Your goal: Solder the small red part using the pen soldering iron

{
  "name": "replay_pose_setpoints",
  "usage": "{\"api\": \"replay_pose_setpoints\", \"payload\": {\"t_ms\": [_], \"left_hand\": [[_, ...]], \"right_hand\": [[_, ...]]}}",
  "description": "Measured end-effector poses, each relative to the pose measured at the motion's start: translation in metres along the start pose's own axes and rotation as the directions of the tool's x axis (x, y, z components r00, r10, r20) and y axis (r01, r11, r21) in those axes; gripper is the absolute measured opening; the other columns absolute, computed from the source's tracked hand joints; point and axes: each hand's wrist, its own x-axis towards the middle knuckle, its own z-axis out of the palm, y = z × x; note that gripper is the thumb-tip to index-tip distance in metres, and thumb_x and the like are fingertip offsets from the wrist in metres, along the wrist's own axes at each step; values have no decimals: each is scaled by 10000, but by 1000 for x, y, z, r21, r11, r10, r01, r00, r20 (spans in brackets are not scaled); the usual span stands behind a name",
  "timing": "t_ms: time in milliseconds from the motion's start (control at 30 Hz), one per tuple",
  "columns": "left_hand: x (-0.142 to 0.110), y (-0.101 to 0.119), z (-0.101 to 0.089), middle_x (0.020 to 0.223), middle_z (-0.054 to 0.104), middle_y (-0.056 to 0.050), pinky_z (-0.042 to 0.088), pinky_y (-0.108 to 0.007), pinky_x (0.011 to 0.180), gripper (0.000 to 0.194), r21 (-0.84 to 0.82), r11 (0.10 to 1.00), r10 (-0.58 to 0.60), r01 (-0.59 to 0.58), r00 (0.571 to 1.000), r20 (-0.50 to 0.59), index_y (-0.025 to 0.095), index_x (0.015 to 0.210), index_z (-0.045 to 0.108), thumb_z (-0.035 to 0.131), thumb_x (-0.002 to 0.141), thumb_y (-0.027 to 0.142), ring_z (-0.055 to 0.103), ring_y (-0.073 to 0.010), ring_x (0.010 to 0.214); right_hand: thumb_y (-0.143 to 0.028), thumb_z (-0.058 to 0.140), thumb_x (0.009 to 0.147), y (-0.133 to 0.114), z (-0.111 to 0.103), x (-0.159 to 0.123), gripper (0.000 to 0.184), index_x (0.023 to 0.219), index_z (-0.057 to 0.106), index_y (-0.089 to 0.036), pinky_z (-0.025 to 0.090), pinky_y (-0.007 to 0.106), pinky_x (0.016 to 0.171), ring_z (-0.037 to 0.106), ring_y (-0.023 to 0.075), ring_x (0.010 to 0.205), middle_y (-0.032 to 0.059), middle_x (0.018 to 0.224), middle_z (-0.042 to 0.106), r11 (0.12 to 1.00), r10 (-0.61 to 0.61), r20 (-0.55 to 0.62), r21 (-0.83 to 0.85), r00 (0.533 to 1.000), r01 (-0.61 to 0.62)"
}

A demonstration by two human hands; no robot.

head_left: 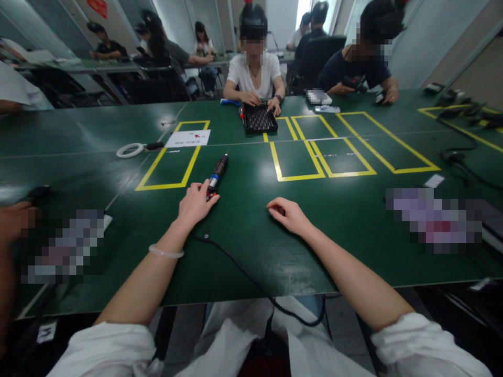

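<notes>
My left hand (pixel 194 205) rests on the table with its fingers closed over the rear end of an electric screwdriver (pixel 219 170). The tool lies tilted, its dark front half and thin bit pointing away from me, with a blue band near my fingers. Some red shows by my thumb, partly covered. My right hand (pixel 290 214) lies on the table to the right, fingers curled in; a dark spot shows inside the curl, and I cannot make out what it is. A black cable (pixel 236 262) runs from near my left wrist over the table edge.
Yellow tape outlines (pixel 301 178) mark the green table (pixel 243 283). A white paper (pixel 188 137) and a white ring (pixel 130 151) lie at the left. Across from me a person handles a black tray (pixel 260 119) of small parts. Blurred items lie at both sides.
</notes>
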Motion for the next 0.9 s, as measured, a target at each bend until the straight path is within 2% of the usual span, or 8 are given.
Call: {"api": "replay_pose_setpoints", "payload": {"t_ms": [233, 400, 500, 633, 767, 900], "left_hand": [[27, -82, -7, 1390, 419, -207, 449, -478, 946, 704, 27, 982, -188, 188, 982, 7, 189, 1473, 395, 403, 919, 622, 474, -388, 1221], [37, -118, -14, 1396, 430, -198, 419, -469, 950, 725, 53, 960, -276, 274, 961, 21, 134, 1487, 370, 400, 940, 610, 464, -346, 1178], [37, -126, -14, 1373, 457, -185, 404, -434, 936, 685, 93, 958, -268, 272, 962, -51, 132, 1441, 438, 424, 939, 598, 458, -331, 1161], [30, -122, -11, 1318, 504, -172, 402, -359, 867, 620, 133, 963, -210, 234, 963, -170, 134, 1398, 483, 462, 941, 553, 486, -304, 1108], [25, -112, -10, 1151, 602, -149, 389, -314, 771, 560, 151, 944, -263, 295, 944, -199, 139, 1377, 473, 470, 956, 508, 545, -266, 952], [22, -102, -8, 1061, 623, -179, 385, -325, 764, 507, 184, 930, -272, 317, 934, -233, 54, 1268, 486, 512, 950, 448, 567, -278, 917]], "right_hand": [[-222, 556, 910, -1, 0, 1, 114, 957, 653, -186, 423, 260, 655, 547, 135, 673, 21, 805, 626, 1000, 4, 25, -14, 1000, -4], [-211, 556, 911, 0, 1, 1, 111, 945, 655, -174, 416, 255, 653, 546, 132, 672, 23, 803, 627, 1000, -13, 19, -24, 1000, 13], [-205, 560, 908, 0, 1, 1, 107, 940, 657, -175, 416, 257, 660, 556, 138, 691, 24, 811, 630, 999, -11, 24, -31, 1000, 12], [-206, 560, 908, 0, 2, 1, 107, 936, 660, -178, 413, 257, 659, 553, 137, 687, 21, 809, 629, 1000, -4, 28, -31, 1000, 5], [-223, 561, 912, -2, 3, 2, 117, 931, 665, -174, 410, 251, 646, 545, 131, 673, 18, 791, 629, 1000, 10, 26, 16, 1000, -11], [-257, 567, 910, -5, 5, 3, 136, 927, 672, -172, 413, 246, 639, 545, 128, 667, 13, 775, 631, 993, 53, 28, 109, 998, -56]]}}
